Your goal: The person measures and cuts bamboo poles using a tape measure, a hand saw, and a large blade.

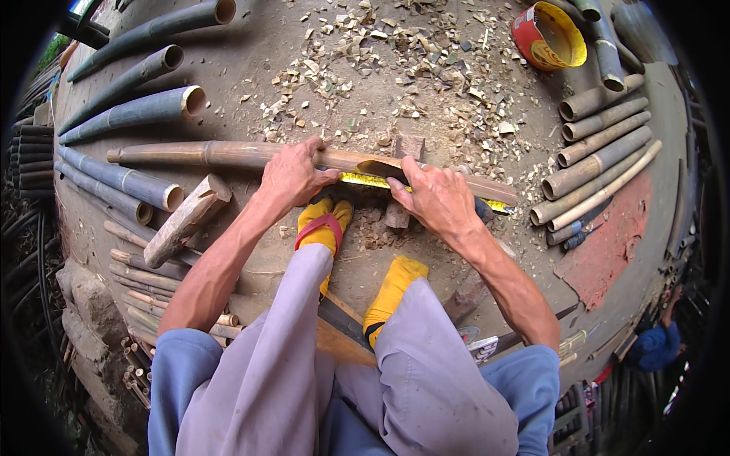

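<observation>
A brown bamboo pole (220,153) lies crosswise in front of me, with a scooped notch (378,169) cut into its right part. My left hand (295,173) is closed around the pole left of the notch, its thumb by the end of a yellow tape measure (365,179). Along the pole's near side runs the tape blade, showing again near the pole's right end. Just right of the notch, my right hand (437,197) is closed over tape and pole, thumb at the blade. Part of the tape is hidden under this hand. A wooden block (409,146) supports the pole from beneath.
Thick green bamboo poles (144,114) lie at the left, near a short log (186,220). Shorter bamboo pieces (597,163) are stacked at the right. A red and yellow bucket (532,42) stands far right. Wood chips (449,76) cover the ground. Another person (658,346) is at lower right.
</observation>
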Demonstrator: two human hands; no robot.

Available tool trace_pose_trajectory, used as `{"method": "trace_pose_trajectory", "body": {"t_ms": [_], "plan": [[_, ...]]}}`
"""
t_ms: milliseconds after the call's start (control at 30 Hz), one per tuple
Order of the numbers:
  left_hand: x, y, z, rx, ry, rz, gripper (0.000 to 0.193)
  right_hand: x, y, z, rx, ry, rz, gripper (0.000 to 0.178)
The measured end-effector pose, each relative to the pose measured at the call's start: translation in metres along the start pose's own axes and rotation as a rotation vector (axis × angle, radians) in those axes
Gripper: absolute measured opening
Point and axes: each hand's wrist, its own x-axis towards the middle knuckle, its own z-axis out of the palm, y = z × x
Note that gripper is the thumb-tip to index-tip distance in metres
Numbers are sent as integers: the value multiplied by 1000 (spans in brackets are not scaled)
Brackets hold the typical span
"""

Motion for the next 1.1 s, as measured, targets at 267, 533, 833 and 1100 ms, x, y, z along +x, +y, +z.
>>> {"method": "trace_pose_trajectory", "body": {"t_ms": [267, 533, 833, 1100], "plan": [[-1, 0, 0, -16, -2, 4, 53, 17, 15, -6, -78, 28, -111, 30], [-1, -11, 10, 31, 94, 76, 51, -30, 71, -78, 296, 833, 349, 24], [-32, -16, 53, -336, -55, 381, 36, -288, 198, 1, 488, 1220, 1128, 52], [-46, -56, 65, -516, -221, 171, 32, -349, 275, 81, -89, 740, 1307, 67]]}}
